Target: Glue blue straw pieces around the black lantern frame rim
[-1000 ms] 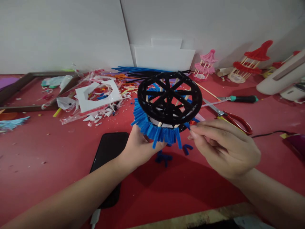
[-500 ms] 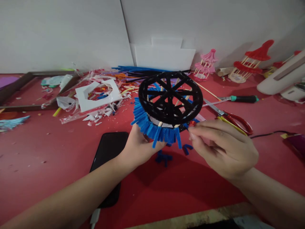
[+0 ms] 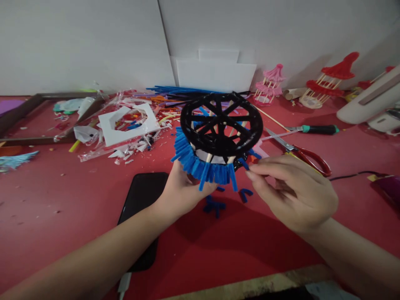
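Note:
My left hand (image 3: 181, 187) is wrapped round the lower part of a small pavilion model (image 3: 256, 132), holding it above the table. A black spoked ring forms its top, on pale wooden sticks. Short blue pipe-cleaner pieces (image 3: 196, 167) fan out round the lower tier, along the left and front. My right hand (image 3: 290, 193) pinches a short blue pipe-cleaner piece (image 3: 243, 163) between thumb and forefinger, at the tier's right front edge. Several loose blue pieces (image 3: 215, 205) and a bent one (image 3: 245, 194) lie on the table below.
A black phone (image 3: 140, 200) lies beside my left forearm. Red-handled scissors (image 3: 308, 158) and a green-and-black-handled tool (image 3: 318, 129) are at the right. Behind stand pink (image 3: 270, 85) and red (image 3: 331, 83) pavilion models. Scraps and a white cut-out sheet (image 3: 108, 135) lie left.
The model has shifted slightly left and its black top has tipped a little. My right hand still pinches at the right front edge, where the blue piece now shows more clearly.

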`<action>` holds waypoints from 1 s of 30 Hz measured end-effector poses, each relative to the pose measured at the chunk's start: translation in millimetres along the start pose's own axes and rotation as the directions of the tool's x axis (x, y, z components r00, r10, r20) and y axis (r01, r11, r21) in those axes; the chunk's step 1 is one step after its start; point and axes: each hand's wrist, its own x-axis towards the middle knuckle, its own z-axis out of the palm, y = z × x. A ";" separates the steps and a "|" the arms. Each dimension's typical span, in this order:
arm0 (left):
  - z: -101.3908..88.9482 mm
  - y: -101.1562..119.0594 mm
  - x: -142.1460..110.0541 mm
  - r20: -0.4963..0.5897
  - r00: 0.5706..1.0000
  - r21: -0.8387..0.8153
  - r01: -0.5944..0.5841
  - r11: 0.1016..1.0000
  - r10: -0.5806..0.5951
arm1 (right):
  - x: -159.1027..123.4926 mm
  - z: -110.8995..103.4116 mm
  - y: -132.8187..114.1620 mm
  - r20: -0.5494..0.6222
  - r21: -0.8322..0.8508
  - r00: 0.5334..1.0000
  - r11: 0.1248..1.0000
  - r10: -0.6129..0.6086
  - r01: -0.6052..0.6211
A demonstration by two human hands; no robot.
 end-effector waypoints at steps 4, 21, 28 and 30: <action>0.3 -3.7 0.7 -0.103 0.991 -0.059 0.075 0.995 -0.081 | -4.4 5.9 3.7 0.066 0.129 0.998 0.992 -0.020 0.012; 2.3 -4.1 3.8 -0.156 0.988 -0.037 -0.007 0.999 0.001 | -6.1 14.1 15.0 0.189 0.057 0.981 0.998 -0.048 0.038; -1.7 -9.2 3.9 -0.025 0.999 0.027 -0.039 0.999 0.040 | 0.7 0.5 17.9 -0.064 -0.128 0.997 0.991 -0.033 0.025; -2.5 -8.8 4.2 0.000 0.998 0.095 -0.055 0.994 0.056 | 1.4 1.0 17.5 -0.063 -0.173 0.997 0.984 -0.051 0.040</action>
